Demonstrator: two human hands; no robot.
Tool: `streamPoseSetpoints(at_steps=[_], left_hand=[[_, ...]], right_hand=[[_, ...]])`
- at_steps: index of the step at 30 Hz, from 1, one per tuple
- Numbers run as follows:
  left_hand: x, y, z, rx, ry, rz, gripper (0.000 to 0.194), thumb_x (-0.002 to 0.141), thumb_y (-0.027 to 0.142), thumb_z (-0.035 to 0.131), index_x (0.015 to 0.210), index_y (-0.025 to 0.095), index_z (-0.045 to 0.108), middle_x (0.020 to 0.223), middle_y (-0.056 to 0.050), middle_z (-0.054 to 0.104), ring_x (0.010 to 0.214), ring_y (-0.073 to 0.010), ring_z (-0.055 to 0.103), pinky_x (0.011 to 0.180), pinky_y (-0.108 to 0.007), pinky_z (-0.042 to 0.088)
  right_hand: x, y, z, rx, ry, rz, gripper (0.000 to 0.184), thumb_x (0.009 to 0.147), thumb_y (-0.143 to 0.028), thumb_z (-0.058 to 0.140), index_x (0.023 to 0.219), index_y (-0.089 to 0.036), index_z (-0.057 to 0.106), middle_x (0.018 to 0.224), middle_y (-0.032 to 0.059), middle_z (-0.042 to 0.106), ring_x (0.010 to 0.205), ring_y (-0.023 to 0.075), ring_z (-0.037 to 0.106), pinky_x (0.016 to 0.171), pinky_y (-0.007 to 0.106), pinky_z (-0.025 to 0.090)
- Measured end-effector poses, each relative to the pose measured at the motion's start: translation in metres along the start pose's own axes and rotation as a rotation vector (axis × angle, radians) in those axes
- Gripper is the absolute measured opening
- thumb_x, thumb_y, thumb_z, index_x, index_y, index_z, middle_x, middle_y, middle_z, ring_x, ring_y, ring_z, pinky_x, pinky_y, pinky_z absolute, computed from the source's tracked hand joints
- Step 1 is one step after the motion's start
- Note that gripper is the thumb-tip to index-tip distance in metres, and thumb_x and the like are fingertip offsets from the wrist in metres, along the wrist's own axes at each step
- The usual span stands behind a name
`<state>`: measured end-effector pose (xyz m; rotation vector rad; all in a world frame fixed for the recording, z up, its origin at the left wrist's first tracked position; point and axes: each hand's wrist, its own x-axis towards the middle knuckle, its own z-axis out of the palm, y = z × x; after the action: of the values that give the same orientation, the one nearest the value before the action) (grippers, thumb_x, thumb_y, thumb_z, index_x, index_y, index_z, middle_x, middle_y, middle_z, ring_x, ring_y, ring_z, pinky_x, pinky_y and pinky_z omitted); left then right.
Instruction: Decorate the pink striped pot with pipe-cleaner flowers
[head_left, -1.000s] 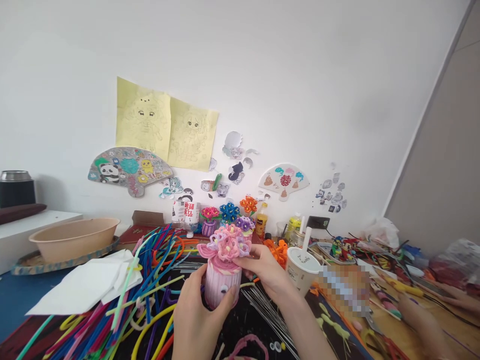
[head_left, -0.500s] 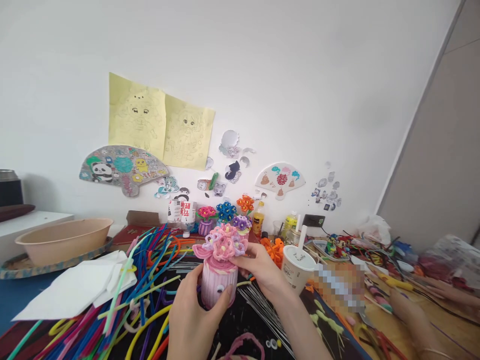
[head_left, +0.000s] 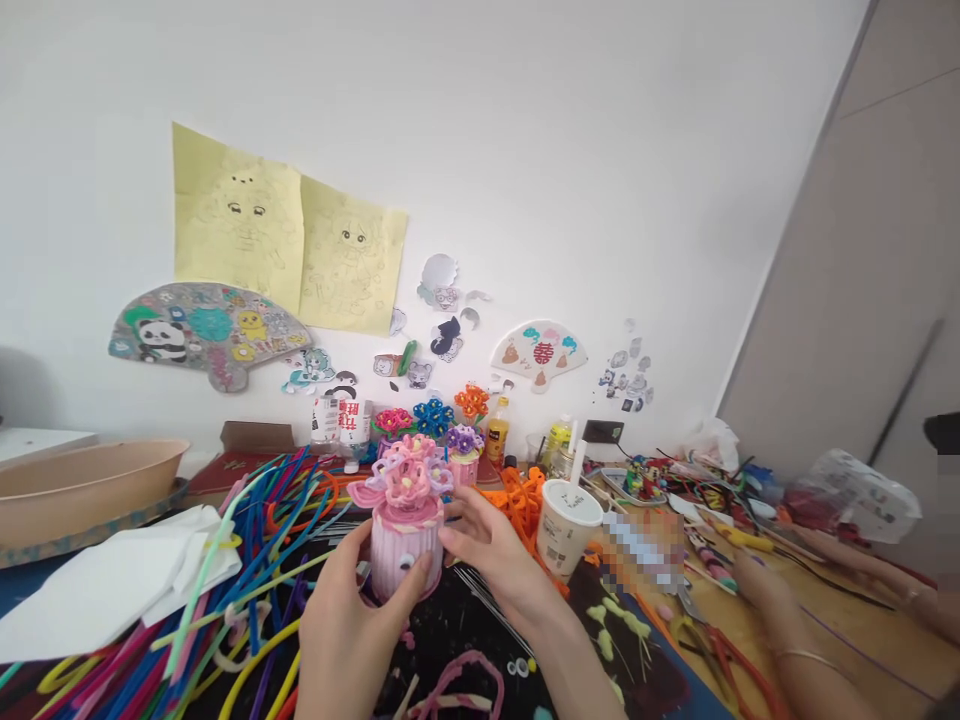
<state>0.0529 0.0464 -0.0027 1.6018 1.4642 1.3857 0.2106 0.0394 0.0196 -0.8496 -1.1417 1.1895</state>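
Note:
A small lilac flower pot (head_left: pixel 405 555), made of pipe cleaners with a googly eye on its front, stands upright in front of me. Pink and purple pipe-cleaner flowers (head_left: pixel 412 470) top it. My left hand (head_left: pixel 356 610) wraps round its left side, thumb across the front by the eye. At the pot's right edge is my right hand (head_left: pixel 499 560), its fingers curved and apart, the tips close to the rim; whether they touch is unclear. Below lie a loop of pink pipe cleaner (head_left: pixel 480 665) and loose googly eyes (head_left: pixel 517 667).
Pipe cleaners (head_left: pixel 247 560) heap up at left beside white paper (head_left: pixel 112 590). A lidded cup with a straw (head_left: pixel 568 525) stands at right, near orange pipe cleaners (head_left: pixel 517 500). Other flower pots (head_left: pixel 463 460) line the back. Another person's hand (head_left: pixel 772 600) is near scissors (head_left: pixel 720 650).
My right hand has eased off the flowers to the pot's right edge, its fingers spreading. The left still grips the pot. The view has turned slightly right.

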Motion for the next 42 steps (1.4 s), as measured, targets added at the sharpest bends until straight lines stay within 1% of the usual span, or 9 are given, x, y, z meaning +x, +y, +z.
streamPoseSetpoints(at_steps=[2,6,11,15,18,25,31,36,42], left_hand=[[0.0,0.003,-0.001,0.006,0.014,-0.029,0.076,0.053,0.073,0.058,0.109,0.021,0.056,0.104,-0.009,0.065,0.093,-0.0322,0.06,0.081,-0.042,0.045],[0.001,0.004,-0.003,0.029,0.004,-0.052,0.074,0.053,0.071,0.056,0.108,0.021,0.056,0.103,-0.009,0.066,0.092,-0.0328,0.059,0.08,-0.041,0.044],[0.003,0.002,-0.003,-0.004,-0.004,-0.063,0.072,0.053,0.07,0.056,0.107,0.022,0.056,0.097,-0.008,0.067,0.089,-0.0315,0.06,0.077,-0.039,0.043],[0.003,0.003,-0.004,0.042,0.007,-0.08,0.074,0.054,0.071,0.054,0.109,0.022,0.055,0.094,-0.008,0.066,0.08,-0.0297,0.06,0.073,-0.038,0.042],[0.001,0.003,-0.004,0.064,0.002,-0.067,0.07,0.056,0.068,0.052,0.108,0.022,0.055,0.095,-0.008,0.066,0.082,-0.0293,0.059,0.074,-0.037,0.041],[-0.005,0.006,-0.001,0.113,-0.015,-0.046,0.074,0.055,0.073,0.05,0.109,0.023,0.054,0.099,-0.007,0.064,0.075,-0.0268,0.057,0.071,-0.036,0.041],[-0.004,0.006,0.0,0.115,0.008,0.018,0.071,0.059,0.073,0.051,0.108,0.023,0.054,0.102,-0.007,0.064,0.087,-0.0295,0.059,0.079,-0.036,0.043],[0.002,0.008,-0.003,0.101,-0.014,-0.029,0.075,0.055,0.073,0.053,0.107,0.019,0.055,0.108,-0.011,0.064,0.096,-0.0341,0.06,0.084,-0.038,0.044],[0.002,0.012,-0.004,0.092,-0.008,-0.049,0.076,0.054,0.072,0.054,0.109,0.02,0.056,0.107,-0.01,0.065,0.094,-0.0347,0.06,0.084,-0.04,0.045]], right_hand=[[-0.005,0.006,0.002,0.011,-0.031,0.0,0.06,0.061,-0.03,0.086,0.115,-0.025,0.061,0.097,-0.0002,0.062,0.09,0.0143,0.057,0.082,0.027,0.044],[-0.007,0.016,0.005,0.008,-0.072,-0.001,0.07,0.059,-0.027,0.087,0.122,-0.023,0.056,0.108,0.0045,0.062,0.103,0.0211,0.058,0.089,0.034,0.043],[-0.003,0.018,0.011,0.043,-0.097,-0.04,0.069,0.061,-0.027,0.085,0.123,-0.022,0.054,0.117,0.0069,0.062,0.109,0.023,0.058,0.095,0.037,0.042],[-0.001,0.018,0.018,0.011,-0.04,-0.107,0.074,0.059,-0.032,0.086,0.124,-0.023,0.051,0.12,0.0075,0.06,0.108,0.0238,0.059,0.092,0.037,0.045],[0.0,0.021,0.025,-0.067,0.047,-0.206,0.078,0.058,-0.035,0.085,0.126,-0.023,0.049,0.124,0.0085,0.059,0.108,0.0254,0.059,0.091,0.037,0.047],[0.003,0.024,0.041,-0.298,0.341,-0.419,0.038,0.067,-0.037,0.078,0.098,-0.017,0.069,0.097,0.008,0.071,0.089,0.025,0.065,0.082,0.036,0.051],[0.007,0.023,0.046,-0.281,0.462,-0.503,0.017,0.074,-0.034,0.071,0.077,-0.018,0.073,0.086,0.0064,0.07,0.083,0.0224,0.064,0.076,0.033,0.052],[0.011,0.019,0.044,-0.129,0.457,-0.493,0.012,0.072,-0.03,0.074,0.067,-0.02,0.072,0.079,0.0049,0.066,0.078,0.0212,0.062,0.071,0.032,0.05],[0.007,0.015,0.037,0.058,0.373,-0.436,0.025,0.069,-0.042,0.077,0.066,-0.018,0.068,0.069,0.0012,0.062,0.069,0.0172,0.056,0.067,0.03,0.044]])
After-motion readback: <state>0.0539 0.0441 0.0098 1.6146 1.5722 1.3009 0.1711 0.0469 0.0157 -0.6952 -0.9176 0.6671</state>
